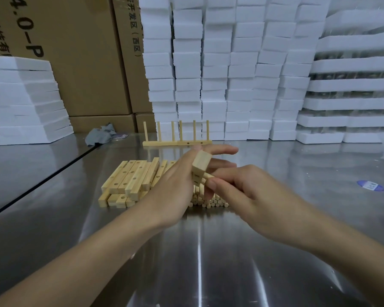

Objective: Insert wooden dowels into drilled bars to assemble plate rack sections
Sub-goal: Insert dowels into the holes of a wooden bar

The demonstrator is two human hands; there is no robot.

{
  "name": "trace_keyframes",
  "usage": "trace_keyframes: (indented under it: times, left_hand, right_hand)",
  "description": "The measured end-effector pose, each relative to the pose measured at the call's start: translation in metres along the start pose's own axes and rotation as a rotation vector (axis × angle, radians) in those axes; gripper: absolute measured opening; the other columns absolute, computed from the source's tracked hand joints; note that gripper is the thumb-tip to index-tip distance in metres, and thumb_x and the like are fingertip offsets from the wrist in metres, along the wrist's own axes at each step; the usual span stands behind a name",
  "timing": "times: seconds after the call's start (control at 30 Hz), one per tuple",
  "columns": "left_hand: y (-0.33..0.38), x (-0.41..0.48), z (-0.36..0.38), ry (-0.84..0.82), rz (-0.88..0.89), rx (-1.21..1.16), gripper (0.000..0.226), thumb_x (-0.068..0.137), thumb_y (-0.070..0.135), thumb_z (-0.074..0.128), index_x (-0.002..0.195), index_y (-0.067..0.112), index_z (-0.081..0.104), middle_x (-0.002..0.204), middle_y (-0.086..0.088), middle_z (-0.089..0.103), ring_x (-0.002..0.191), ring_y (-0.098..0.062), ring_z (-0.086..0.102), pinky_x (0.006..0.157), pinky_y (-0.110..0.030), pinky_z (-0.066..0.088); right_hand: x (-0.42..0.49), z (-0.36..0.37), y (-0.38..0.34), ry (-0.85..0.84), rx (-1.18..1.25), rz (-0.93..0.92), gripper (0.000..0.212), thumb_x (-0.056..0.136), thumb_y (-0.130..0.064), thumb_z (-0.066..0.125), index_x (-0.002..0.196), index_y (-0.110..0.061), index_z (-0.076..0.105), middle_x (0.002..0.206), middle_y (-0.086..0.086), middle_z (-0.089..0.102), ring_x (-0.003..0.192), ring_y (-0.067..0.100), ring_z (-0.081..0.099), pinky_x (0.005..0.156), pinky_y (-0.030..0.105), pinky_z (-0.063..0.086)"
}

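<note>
Two hands are up over the desk (208, 262), just right of the bar pile (129, 180). Left hand (177, 185) is wrapped round one drilled bar (200, 167), tilted, top end pointing away. Right hand (242, 187) pinches a dowel (207, 175) btw thumb n fingers, tip against the bar's side, can't tell if it's in a hole tbh. Loose dowels (211, 201) lie right of the pile, partly hidden by the hands. Behind the pile stands a done section (177, 142) w/ six dowels upright. Grey rag (102, 135) sits further back-left of the pile, w/ white foam blocks (231, 63) stacked behind it all.
</note>
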State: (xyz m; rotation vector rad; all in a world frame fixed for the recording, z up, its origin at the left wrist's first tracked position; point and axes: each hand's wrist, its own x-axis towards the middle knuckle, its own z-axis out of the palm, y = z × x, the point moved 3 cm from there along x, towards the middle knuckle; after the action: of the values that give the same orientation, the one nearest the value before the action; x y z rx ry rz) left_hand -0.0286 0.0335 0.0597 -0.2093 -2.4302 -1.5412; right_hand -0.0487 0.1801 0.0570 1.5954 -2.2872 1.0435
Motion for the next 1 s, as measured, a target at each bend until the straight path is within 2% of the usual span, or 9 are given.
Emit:
trace_keyframes:
  times: [0.07, 0.17, 0.27, 0.33, 0.4, 0.47, 0.63, 0.83, 1.0]
  left_hand:
    - [-0.006, 0.001, -0.005, -0.075, -0.038, 0.01, 0.046, 0.116, 0.005, 0.018, 0.14, 0.016, 0.054, 0.152, -0.005, 0.054, 0.148, -0.026, 0.048, 0.124, -0.042, 0.035]
    - [0.004, 0.003, -0.004, -0.112, -0.044, 0.043, 0.036, 0.114, 0.003, 0.033, 0.125, 0.031, 0.053, 0.15, -0.01, 0.057, 0.142, -0.023, 0.052, 0.122, -0.043, 0.039]
    - [-0.004, -0.003, -0.008, -0.15, -0.004, 0.139, 0.039, 0.113, 0.005, 0.043, 0.113, 0.042, 0.057, 0.132, 0.001, 0.066, 0.128, -0.012, 0.059, 0.121, -0.037, 0.039]
    - [-0.009, -0.002, -0.005, -0.108, -0.012, 0.11, 0.033, 0.117, 0.031, 0.036, 0.118, 0.044, 0.066, 0.12, 0.0, 0.073, 0.126, -0.023, 0.065, 0.12, -0.041, 0.041]
    - [-0.01, 0.004, -0.006, -0.009, -0.014, -0.008, 0.07, 0.096, 0.084, 0.019, 0.123, 0.049, 0.073, 0.112, -0.002, 0.08, 0.111, -0.031, 0.073, 0.11, -0.052, 0.051]
    - [-0.015, -0.004, -0.014, -0.007, 0.16, -0.02, 0.086, 0.083, 0.099, 0.014, 0.126, 0.05, 0.069, 0.112, 0.005, 0.078, 0.098, -0.024, 0.077, 0.091, -0.049, 0.061]
    - [-0.014, -0.004, -0.025, 0.11, 0.376, 0.09, 0.05, 0.108, 0.066, 0.039, 0.102, 0.021, 0.06, 0.091, -0.001, 0.067, 0.082, -0.016, 0.071, 0.066, -0.024, 0.053]
    - [-0.026, -0.002, -0.034, 0.37, 0.167, -0.169, 0.049, 0.106, 0.066, 0.036, 0.094, 0.024, 0.058, 0.079, -0.004, 0.065, 0.076, -0.016, 0.069, 0.064, -0.034, 0.048]
    - [-0.024, -0.002, -0.023, 0.328, 0.2, -0.276, 0.046, 0.104, 0.063, 0.041, 0.094, 0.021, 0.056, 0.082, 0.001, 0.069, 0.084, -0.021, 0.076, 0.063, -0.03, 0.057]
  right_hand:
    - [0.0, 0.0, -0.001, 0.024, -0.055, -0.006, 0.032, 0.111, -0.017, 0.047, 0.09, -0.039, 0.059, 0.064, -0.036, 0.055, 0.059, -0.005, 0.056, 0.056, 0.009, 0.036]
    - [-0.002, 0.002, 0.002, 0.018, -0.142, 0.025, 0.024, 0.11, -0.036, 0.039, 0.105, -0.048, 0.06, 0.063, -0.012, 0.058, 0.058, 0.015, 0.053, 0.057, 0.027, 0.04]
    - [-0.004, 0.005, 0.005, 0.007, -0.283, 0.078, 0.03, 0.107, -0.053, 0.024, 0.089, -0.048, 0.047, 0.069, -0.006, 0.064, 0.062, 0.015, 0.055, 0.063, 0.042, 0.047]
    - [-0.003, 0.008, 0.004, 0.01, -0.322, 0.094, 0.033, 0.102, -0.061, 0.018, 0.084, -0.044, 0.041, 0.067, -0.009, 0.059, 0.06, 0.014, 0.052, 0.061, 0.039, 0.045]
    - [-0.001, 0.008, 0.004, 0.052, -0.216, 0.091, 0.04, 0.105, -0.059, 0.024, 0.08, -0.042, 0.05, 0.064, -0.012, 0.059, 0.062, 0.011, 0.057, 0.06, 0.031, 0.044]
    - [0.004, 0.005, 0.006, 0.095, -0.013, 0.115, 0.044, 0.108, -0.052, 0.039, 0.078, -0.033, 0.064, 0.058, -0.015, 0.058, 0.057, 0.005, 0.057, 0.056, 0.02, 0.039]
    - [0.006, -0.006, 0.014, 0.178, 0.297, 0.183, 0.042, 0.102, -0.057, 0.054, 0.09, -0.021, 0.073, 0.055, -0.008, 0.041, 0.048, 0.004, 0.038, 0.048, 0.018, 0.034]
    - [-0.001, -0.002, 0.029, 0.148, 0.292, 0.367, 0.046, 0.079, -0.081, 0.062, 0.101, -0.041, 0.071, 0.082, -0.006, 0.072, 0.061, 0.01, 0.069, 0.052, 0.028, 0.052]
    - [0.0, 0.02, 0.023, 0.067, 0.315, 0.283, 0.036, 0.094, -0.065, 0.06, 0.093, -0.032, 0.074, 0.062, -0.007, 0.064, 0.048, 0.004, 0.053, 0.051, 0.016, 0.04]
